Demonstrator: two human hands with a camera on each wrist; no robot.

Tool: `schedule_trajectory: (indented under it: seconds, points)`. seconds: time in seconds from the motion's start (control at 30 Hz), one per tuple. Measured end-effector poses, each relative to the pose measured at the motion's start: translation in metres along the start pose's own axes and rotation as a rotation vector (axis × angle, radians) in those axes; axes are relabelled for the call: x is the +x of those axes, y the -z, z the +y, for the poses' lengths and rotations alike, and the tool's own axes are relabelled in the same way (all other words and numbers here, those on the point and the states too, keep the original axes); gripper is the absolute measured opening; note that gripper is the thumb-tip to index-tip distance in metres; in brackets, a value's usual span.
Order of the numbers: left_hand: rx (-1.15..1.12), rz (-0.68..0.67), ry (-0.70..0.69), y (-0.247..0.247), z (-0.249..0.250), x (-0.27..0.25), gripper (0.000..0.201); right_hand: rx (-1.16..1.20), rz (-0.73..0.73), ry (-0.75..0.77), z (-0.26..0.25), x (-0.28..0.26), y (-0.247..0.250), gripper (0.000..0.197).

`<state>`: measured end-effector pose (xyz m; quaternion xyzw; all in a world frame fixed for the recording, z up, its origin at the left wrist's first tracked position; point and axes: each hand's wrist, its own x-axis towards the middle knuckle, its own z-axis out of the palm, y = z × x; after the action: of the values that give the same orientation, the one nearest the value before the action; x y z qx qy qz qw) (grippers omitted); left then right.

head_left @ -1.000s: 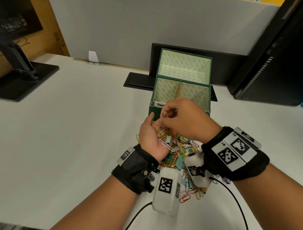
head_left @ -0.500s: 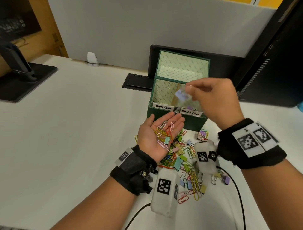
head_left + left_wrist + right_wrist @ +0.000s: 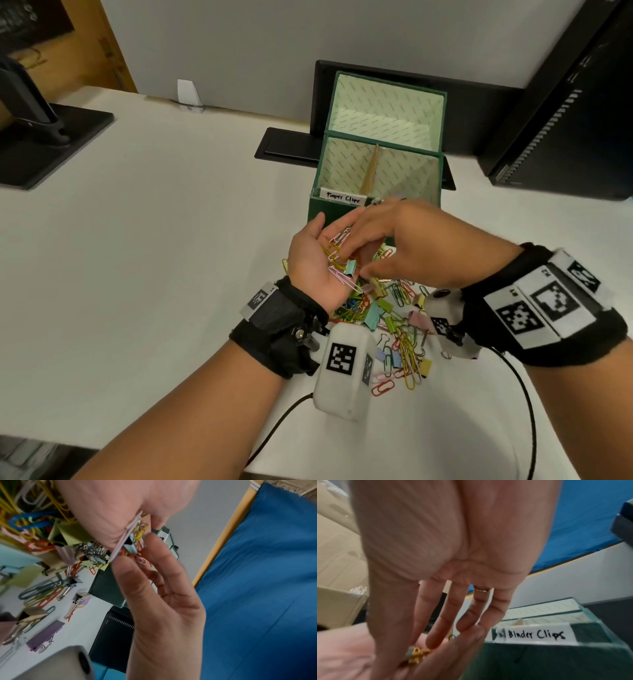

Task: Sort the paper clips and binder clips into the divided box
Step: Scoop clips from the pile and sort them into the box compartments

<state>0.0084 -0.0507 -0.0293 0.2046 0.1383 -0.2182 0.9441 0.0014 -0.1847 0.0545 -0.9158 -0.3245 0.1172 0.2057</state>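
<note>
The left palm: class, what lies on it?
On the left hand: yellow, pink and silver paper clips and one teal binder clip. The right hand covers anything farther along.

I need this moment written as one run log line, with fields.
left hand: cupped, holding paper clips | right hand: fingers reaching into left palm | teal binder clip: on left palm | divided box: open

A black flat monitor base (image 3: 51, 144) sits at the white tabletop's (image 3: 154, 240) far left. A small white plastic wedge (image 3: 187, 92) stands against the grey partition wall (image 3: 239, 44). A black computer tower (image 3: 565, 120) stands far right.
</note>
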Motion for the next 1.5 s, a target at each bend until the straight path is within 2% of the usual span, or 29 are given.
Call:
schedule_trajectory:
  seconds: [0.07,0.13,0.33,0.47,0.63,0.87,0.93,1.07,1.13,1.17,1.23,1.3,1.4,1.47,1.5]
  points:
    - [0.014,0.01,0.006,0.0,0.0,0.0,0.054,-0.114,-0.001,0.044,0.003,0.004,-0.007,0.029]
    - [0.017,0.012,0.004,0.0,-0.001,0.0,0.053,-0.12,0.035,0.046,0.005,0.005,-0.01,0.025]
    - [-0.033,0.005,-0.005,0.001,-0.001,0.0,0.053,0.154,0.169,-0.001,0.009,0.006,-0.013,0.022]
    - [-0.037,-0.019,-0.011,0.002,0.0,0.001,0.056,0.282,0.227,-0.094,0.009,0.003,-0.01,0.02]
    - [-0.049,-0.059,0.006,0.002,-0.001,-0.001,0.062,0.33,0.233,-0.129,0.009,0.003,-0.01,0.019]
    - [-0.106,-0.084,0.015,0.001,-0.001,0.0,0.055,0.381,0.388,-0.164,0.009,0.003,-0.006,0.016]
    - [-0.114,-0.08,0.023,0.0,0.0,0.0,0.056,0.33,0.519,-0.173,0.014,0.005,0.0,0.016]
    - [-0.149,-0.068,0.05,-0.001,0.0,0.0,0.06,0.19,0.875,-0.269,0.027,0.007,0.023,0.018]
    - [-0.148,-0.073,0.053,-0.001,0.0,0.0,0.063,0.107,0.924,-0.336,0.035,0.009,0.031,0.018]
    - [-0.144,-0.071,0.056,-0.001,0.0,-0.001,0.063,0.06,0.884,-0.384,0.041,0.01,0.033,0.019]
    - [-0.138,-0.065,0.057,-0.002,0.0,-0.001,0.063,-0.081,0.662,-0.508,0.051,0.011,0.031,0.023]
    - [-0.138,-0.06,0.052,-0.003,0.001,-0.001,0.06,-0.176,0.471,-0.542,0.05,0.01,0.025,0.029]
    - [-0.134,-0.045,0.041,-0.004,0.001,-0.001,0.055,-0.15,0.435,-0.322,0.032,0.005,0.019,0.028]
    - [-0.11,-0.035,0.024,-0.005,0.001,-0.002,0.055,-0.11,0.315,-0.202,0.016,0.002,0.016,0.029]
    - [-0.094,-0.036,0.014,-0.005,0.001,-0.003,0.056,-0.105,0.242,-0.192,0.01,0.001,0.014,0.029]
